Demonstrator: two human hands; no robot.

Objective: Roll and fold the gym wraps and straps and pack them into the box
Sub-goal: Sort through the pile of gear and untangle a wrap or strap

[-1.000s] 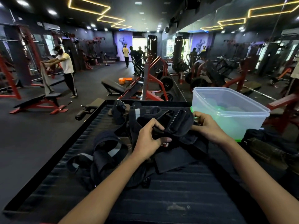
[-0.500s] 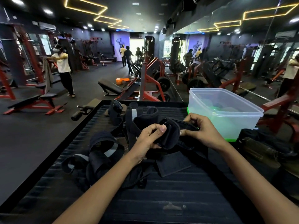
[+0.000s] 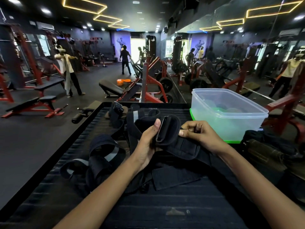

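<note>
A black gym wrap (image 3: 170, 129) with a metal buckle is held upright, partly rolled, above the black ribbed platform (image 3: 148, 209). My left hand (image 3: 148, 142) grips the rolled end, thumb up along the buckle. My right hand (image 3: 198, 134) pinches the wrap's loose tail (image 3: 184, 147), which trails down to the right. More black straps with grey bands (image 3: 99, 159) lie in a heap at the left, and another wrap (image 3: 116, 114) rests at the far edge. A clear plastic box (image 3: 227, 113) on a green lid stands at the right, open.
A dark bag (image 3: 270, 151) lies right of the platform, below the box. Red gym machines and benches (image 3: 38, 103) fill the floor beyond. A person with a towel (image 3: 66, 70) stands at the left; others are farther back.
The wrap has been rolled tighter and turned upright, its buckle now facing me. My right hand moved in closer and now pinches the tail. The view has tilted slightly.
</note>
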